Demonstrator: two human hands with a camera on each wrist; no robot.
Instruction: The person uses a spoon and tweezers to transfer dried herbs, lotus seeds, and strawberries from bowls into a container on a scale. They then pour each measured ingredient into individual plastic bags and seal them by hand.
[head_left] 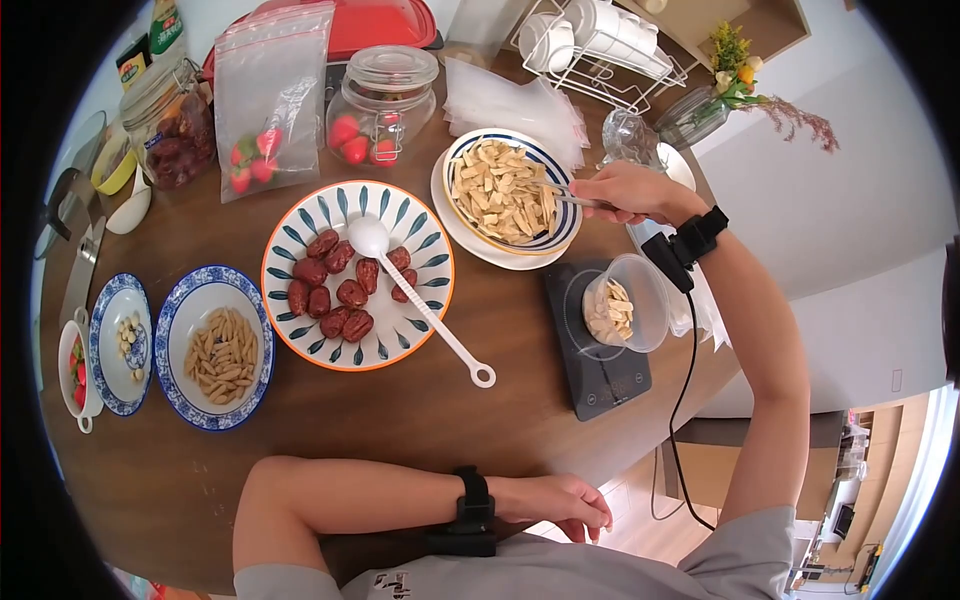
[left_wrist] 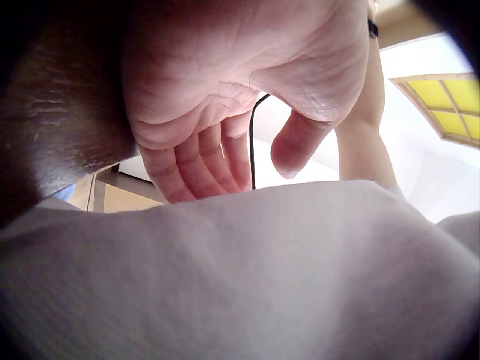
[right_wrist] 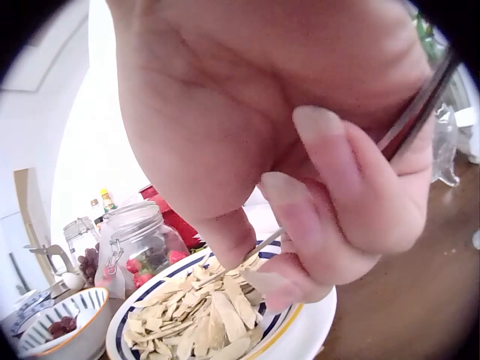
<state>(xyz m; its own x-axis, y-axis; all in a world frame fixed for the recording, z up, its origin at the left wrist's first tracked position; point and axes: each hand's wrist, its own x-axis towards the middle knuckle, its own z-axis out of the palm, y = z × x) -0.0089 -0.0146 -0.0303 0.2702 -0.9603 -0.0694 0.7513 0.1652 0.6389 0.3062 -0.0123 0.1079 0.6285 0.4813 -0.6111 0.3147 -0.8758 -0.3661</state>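
The right hand (head_left: pixel 632 192), right of upper centre in the head view, has its fingers curled round metal tweezers (head_left: pixel 590 202), tips at the pale slices (head_left: pixel 490 195) in a blue-banded bowl (head_left: pixel 571 225). Right of centre, a clear tub (head_left: pixel 652 290) with similar slices stands on a black scale (head_left: pixel 603 392). The left hand (head_left: pixel 555 502), lower centre, holds nothing, fingers loosely bent, near the bench (head_left: pixel 480 430).

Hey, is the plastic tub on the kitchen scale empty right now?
No, the head view shows some pale slices inside the plastic tub on the black kitchen scale.
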